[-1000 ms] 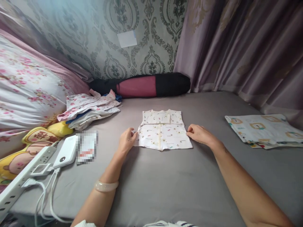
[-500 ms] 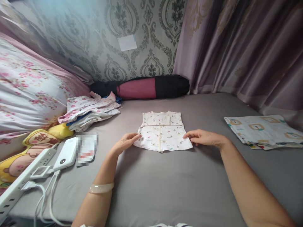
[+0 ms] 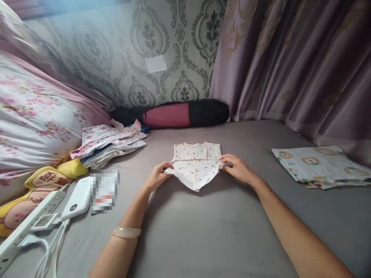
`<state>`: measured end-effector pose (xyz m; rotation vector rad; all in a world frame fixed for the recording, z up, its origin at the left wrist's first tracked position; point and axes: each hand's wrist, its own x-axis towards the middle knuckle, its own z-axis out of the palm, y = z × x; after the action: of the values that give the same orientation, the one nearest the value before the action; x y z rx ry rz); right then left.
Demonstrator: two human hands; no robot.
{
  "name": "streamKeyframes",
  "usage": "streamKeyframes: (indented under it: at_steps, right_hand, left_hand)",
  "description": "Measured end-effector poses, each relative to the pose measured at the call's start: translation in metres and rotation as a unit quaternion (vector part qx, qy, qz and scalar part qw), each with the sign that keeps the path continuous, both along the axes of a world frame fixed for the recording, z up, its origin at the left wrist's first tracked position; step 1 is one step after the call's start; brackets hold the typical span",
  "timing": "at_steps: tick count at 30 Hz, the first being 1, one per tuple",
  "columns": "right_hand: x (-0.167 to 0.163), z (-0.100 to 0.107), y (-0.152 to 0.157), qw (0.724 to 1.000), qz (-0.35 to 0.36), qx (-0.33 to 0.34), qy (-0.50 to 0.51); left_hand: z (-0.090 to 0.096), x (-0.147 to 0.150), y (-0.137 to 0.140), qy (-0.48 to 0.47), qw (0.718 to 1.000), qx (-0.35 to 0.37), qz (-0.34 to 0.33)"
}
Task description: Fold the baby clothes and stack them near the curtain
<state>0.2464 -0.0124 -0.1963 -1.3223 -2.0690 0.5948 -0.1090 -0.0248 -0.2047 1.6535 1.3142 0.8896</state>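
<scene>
A small white baby shirt (image 3: 194,168) with a tiny print lies on the grey sheet in front of me, its upper part folded over flat. My left hand (image 3: 158,175) pinches its near left corner. At the opposite side, my right hand (image 3: 235,168) grips the near right corner between thumb and fingers. Both corners are raised off the sheet, and the hem sags between them to a point at the middle. A light bracelet (image 3: 126,232) circles my left forearm.
Left stand a pile of clothes (image 3: 113,143), a power strip (image 3: 31,220) with cables, a white power bank (image 3: 77,199) and a blurred packet (image 3: 104,191). A folded printed cloth (image 3: 321,166) lies right. Along the wall rests a black and maroon roll (image 3: 168,114).
Both hands have lifted the shirt's near corners, and the right hand has shifted left and slightly up. The hem, flat before, now droops in the middle. The view has tilted slightly up.
</scene>
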Motion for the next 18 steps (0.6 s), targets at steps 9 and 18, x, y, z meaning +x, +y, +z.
streamKeyframes:
  at_steps: [9, 18]
  right_hand:
    - [-0.015, -0.017, 0.021, 0.984, -0.144, 0.070, 0.078]
    - [-0.021, -0.029, 0.053, 0.960, -0.256, 0.087, 0.075]
  left_hand:
    - [-0.009, 0.014, 0.041, 0.062, 0.979, 0.159, 0.111]
    - [-0.022, 0.025, 0.082, 0.008, 0.976, 0.134, 0.169]
